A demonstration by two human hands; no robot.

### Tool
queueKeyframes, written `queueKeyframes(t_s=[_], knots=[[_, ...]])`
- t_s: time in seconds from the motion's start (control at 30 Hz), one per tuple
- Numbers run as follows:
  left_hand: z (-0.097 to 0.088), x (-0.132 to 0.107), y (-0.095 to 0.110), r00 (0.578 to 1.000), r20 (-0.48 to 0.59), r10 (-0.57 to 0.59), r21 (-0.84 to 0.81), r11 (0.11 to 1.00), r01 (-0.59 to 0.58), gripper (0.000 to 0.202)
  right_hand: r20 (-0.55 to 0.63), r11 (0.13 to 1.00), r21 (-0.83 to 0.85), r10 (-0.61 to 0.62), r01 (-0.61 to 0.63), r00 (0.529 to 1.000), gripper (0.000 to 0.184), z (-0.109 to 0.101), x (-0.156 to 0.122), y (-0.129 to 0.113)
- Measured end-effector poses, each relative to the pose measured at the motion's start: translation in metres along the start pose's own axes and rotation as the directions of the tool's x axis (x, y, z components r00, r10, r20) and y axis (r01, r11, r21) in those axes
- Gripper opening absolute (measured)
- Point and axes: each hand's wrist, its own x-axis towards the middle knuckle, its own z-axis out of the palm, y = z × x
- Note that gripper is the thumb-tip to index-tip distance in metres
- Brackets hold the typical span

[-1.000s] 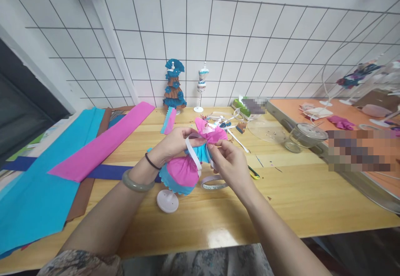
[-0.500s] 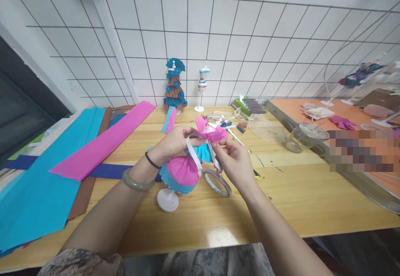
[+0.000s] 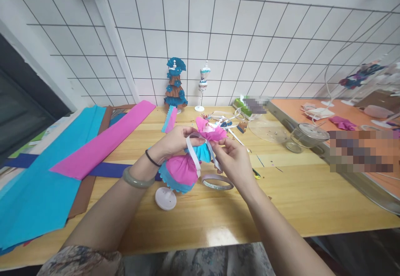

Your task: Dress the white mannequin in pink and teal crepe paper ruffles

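Note:
My left hand [image 3: 176,141] is closed at the waist of a small mannequin in a pink and blue crepe-paper dress [image 3: 181,172], pinching one side of a white ribbon-like strip [image 3: 193,155]. On the other side, my right hand [image 3: 233,157] has thumb and fingertips closed on the same strip, just under the pink ruffle [image 3: 211,132]. The strip loops around the waist and its ends hang down. Leaning toward me, the mannequin has its round white base [image 3: 165,198] below the skirt. A roll of tape [image 3: 218,182] is under my right hand.
Blue, pink and brown crepe-paper sheets [image 3: 62,176] cover the left of the table. Two more mannequins, one in a teal and brown dress [image 3: 175,84] and one mostly bare [image 3: 203,84], stand by the wall. A lidded clear jar [image 3: 308,136] and yellow cutter [image 3: 256,174] are at right.
The tape roll has tipped to a flatter angle and shifted slightly right. The mannequin's base has moved a little up and left. Both hands keep nearly the same grip.

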Motion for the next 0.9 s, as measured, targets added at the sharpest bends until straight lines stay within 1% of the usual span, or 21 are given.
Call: queueKeyframes(t_s=[0.13, 0.3, 0.4, 0.53, 0.7, 0.9], knots=[[0.0, 0.0, 0.002, 1.0, -0.013, -0.013, 0.013, 1.0, 0.013, 0.041, -0.008, 0.997, -0.07, 0.017, -0.017, 1.0, 0.035, -0.001, 0.002, 0.0], [0.001, -0.002, 0.002, 1.0, -0.015, 0.024, 0.086, 0.996, -0.023, 0.039, -0.02, 0.98, -0.19, -0.071, 0.066, 0.997, 0.034, -0.003, 0.002, 0.002], [0.002, -0.003, 0.003, 0.999, -0.016, 0.03, 0.101, 0.994, -0.028, 0.036, -0.034, 0.974, -0.21, -0.098, 0.089, 0.995, 0.036, -0.003, 0.002, 0.005], [0.005, -0.004, 0.004, 0.999, 0.01, 0.033, 0.073, 0.997, -0.034, 0.042, -0.048, 0.971, -0.218, -0.115, 0.101, 0.992, 0.038, -0.003, 0.002, 0.008], [0.007, -0.004, 0.004, 0.998, 0.028, 0.065, 0.065, 0.996, -0.066, 0.046, -0.045, 0.966, -0.241, -0.108, 0.094, 0.993, 0.036, -0.005, 0.002, 0.007], [0.005, -0.005, 0.003, 0.997, 0.048, 0.058, 0.054, 0.997, -0.06, 0.043, 0.01, 0.985, -0.169, -0.017, 0.018, 1.0, 0.035, -0.005, -0.003, -0.005]])
